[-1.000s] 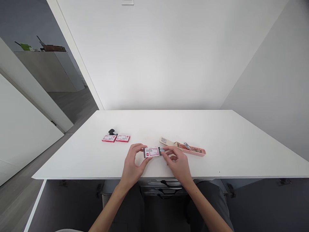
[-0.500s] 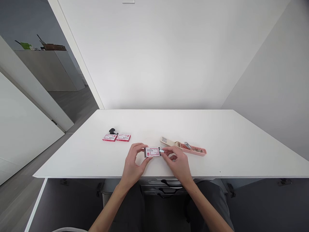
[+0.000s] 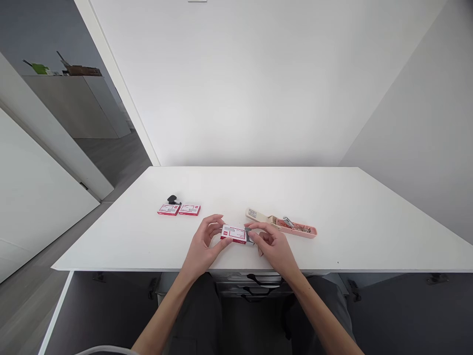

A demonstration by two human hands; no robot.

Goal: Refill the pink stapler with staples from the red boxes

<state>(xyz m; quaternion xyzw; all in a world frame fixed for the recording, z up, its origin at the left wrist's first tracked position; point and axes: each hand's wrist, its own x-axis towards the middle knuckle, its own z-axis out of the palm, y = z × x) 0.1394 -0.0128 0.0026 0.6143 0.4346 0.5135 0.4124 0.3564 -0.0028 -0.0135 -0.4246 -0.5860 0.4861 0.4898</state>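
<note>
My left hand [image 3: 204, 245] grips a small red-and-white staple box [image 3: 234, 233] by its left end, just above the white table [image 3: 351, 217]. My right hand [image 3: 272, 245] pinches the box's right end, where a grey inner tray or strip of staples pokes out. Just behind my right hand lies an opened pink and beige stapler [image 3: 283, 225], its magazine exposed.
Two more red-and-white staple boxes [image 3: 179, 210] lie side by side at the left of the table, with a small black object [image 3: 172, 199] behind them. A doorway and a cabinet are at far left. White walls close the back and right.
The box has tilted and dropped slightly, and my left thumb has lifted off its top. My right fingers have shifted a little along the box's right end.
</note>
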